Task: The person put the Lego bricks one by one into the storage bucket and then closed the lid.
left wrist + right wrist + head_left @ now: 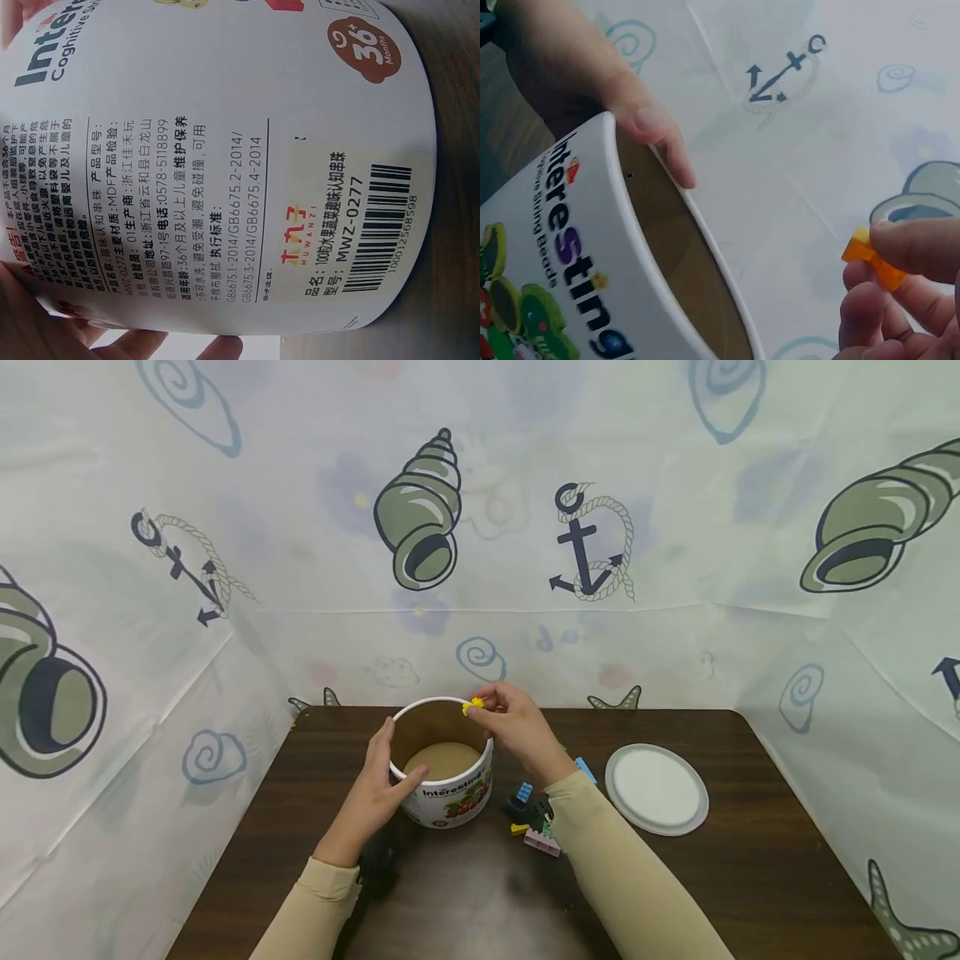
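Note:
A white paper tub (453, 806) with an open top and printed fruit stands on the brown table. Its wall has the word "Interesting" on it. My left hand (375, 802) holds the tub from the left, thumb at the front of the rim and fingers along the far left side. Over the right side of the rim, my right hand (521, 727) pinches a small yellow toy brick (885, 268) between thumb and fingers. The brick looks orange-yellow in the right wrist view. Chinese text and a barcode label (352, 225) on the tub fill the left wrist view.
Right of the tub lie loose toy pieces: a blue brick (523, 792), a lilac brick (542, 842), a yellow piece (519, 829) and a black piece (517, 811). My right forearm partly hides others. A round white lid (657, 789) lies farther right. Patterned cloth (510, 643) surrounds the table.

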{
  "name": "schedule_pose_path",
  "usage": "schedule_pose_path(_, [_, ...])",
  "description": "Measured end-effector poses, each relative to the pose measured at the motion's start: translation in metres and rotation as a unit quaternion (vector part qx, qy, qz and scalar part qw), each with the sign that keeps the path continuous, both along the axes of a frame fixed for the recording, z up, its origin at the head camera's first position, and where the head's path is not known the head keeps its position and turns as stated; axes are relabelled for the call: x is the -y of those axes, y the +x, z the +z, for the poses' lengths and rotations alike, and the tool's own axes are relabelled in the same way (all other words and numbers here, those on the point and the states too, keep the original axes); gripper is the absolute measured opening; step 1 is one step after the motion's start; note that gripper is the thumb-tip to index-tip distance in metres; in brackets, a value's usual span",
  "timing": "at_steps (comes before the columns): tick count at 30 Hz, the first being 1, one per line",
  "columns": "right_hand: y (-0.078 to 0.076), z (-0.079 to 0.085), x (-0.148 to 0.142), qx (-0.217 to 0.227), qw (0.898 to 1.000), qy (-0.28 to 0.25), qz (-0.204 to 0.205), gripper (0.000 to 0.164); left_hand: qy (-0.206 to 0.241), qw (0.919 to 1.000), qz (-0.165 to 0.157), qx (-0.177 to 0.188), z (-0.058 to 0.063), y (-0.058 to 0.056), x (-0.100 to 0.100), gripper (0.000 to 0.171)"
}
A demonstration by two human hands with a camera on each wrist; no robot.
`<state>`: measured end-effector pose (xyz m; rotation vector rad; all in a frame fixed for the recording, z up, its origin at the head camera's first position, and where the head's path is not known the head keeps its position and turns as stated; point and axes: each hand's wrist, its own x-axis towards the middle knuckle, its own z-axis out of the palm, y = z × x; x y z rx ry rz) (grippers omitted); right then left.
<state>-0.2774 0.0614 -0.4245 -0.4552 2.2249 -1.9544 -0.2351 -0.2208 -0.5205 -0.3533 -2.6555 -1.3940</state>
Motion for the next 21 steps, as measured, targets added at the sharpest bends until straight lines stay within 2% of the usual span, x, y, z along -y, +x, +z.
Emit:
schedule_pose_path(3, [-0.002, 0.003, 0.005, -0.005, 1.0, 0.012, 0.007, 0.04, 0.0, 1.0, 0.001, 0.0, 0.0, -0.001, 0.001, 0.108])
schedule_pose_path(10, [0.0, 0.0, 0.005, -0.013, 0.998, 0.058, 0.02, 0.029, -0.004, 1.0, 0.001, -0.004, -0.001, -0.002, 0.001, 0.108])
schedule_pose_path(21, [0.017, -0.003, -0.014, -0.038, 0.998, 0.042, 0.011, 0.019, -0.005, 1.0, -0.002, -0.008, 0.0, 0.0, 0.001, 0.109])
